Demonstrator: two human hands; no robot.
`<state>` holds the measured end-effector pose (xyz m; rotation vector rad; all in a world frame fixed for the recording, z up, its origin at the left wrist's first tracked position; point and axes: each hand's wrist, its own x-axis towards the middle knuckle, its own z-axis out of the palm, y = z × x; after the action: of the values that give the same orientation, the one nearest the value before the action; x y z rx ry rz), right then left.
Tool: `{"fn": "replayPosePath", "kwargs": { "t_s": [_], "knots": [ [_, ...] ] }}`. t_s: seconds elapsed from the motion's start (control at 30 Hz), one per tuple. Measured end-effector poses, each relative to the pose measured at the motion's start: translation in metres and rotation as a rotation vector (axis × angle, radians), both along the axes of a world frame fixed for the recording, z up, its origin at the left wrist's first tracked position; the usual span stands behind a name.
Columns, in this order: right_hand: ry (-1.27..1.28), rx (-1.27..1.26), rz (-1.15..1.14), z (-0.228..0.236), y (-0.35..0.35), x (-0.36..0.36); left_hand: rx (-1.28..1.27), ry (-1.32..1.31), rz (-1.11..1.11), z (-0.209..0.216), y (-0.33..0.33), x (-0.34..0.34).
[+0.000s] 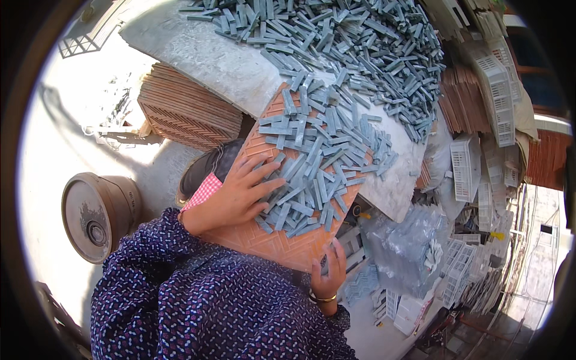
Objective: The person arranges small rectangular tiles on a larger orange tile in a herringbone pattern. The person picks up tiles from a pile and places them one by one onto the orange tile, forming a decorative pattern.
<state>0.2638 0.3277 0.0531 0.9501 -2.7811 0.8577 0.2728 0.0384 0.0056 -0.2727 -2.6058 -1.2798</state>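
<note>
An orange board (258,240) with a raised herringbone pattern lies tilted in front of me, its far end meeting a grey slab. Loose blue-grey stone strips (318,159) cover its middle and far part in a jumbled layer. My left hand (237,195) rests over the board's left side, fingers spread and touching the near strips. A pink checked cuff shows at that wrist. At the board's near right corner is my right hand (329,273), palm partly turned up, fingers apart. It wears a bangle, and I see no strip in it.
A large heap of strips (360,48) covers the grey slab (180,42) beyond the board. Stacked orange boards (186,108) stand at left, near a brown lidded bucket (99,216). White plastic crates (465,168) and a plastic-wrapped block (405,246) are on the right.
</note>
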Motion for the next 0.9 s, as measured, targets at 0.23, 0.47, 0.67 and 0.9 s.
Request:
{"fn": "replayPosePath", "kwargs": {
  "t_s": [0.23,0.47,0.67,0.9],
  "knots": [
    [0.024,-0.130,-0.010,-0.012,-0.008,-0.022,0.123,-0.065,0.202,-0.009,-0.024,0.027],
    [-0.438,-0.103,-0.580,-0.044,0.087,0.025,0.306,-0.409,0.760,-0.063,-0.079,0.154],
    [-1.259,0.778,0.559,-0.124,0.240,0.183,0.697,-0.504,0.982,-0.075,-0.093,0.179],
    [-1.362,0.392,-0.411,-0.134,0.184,0.184,0.504,-0.376,0.754,-0.060,-0.065,0.121]
  ]
}}
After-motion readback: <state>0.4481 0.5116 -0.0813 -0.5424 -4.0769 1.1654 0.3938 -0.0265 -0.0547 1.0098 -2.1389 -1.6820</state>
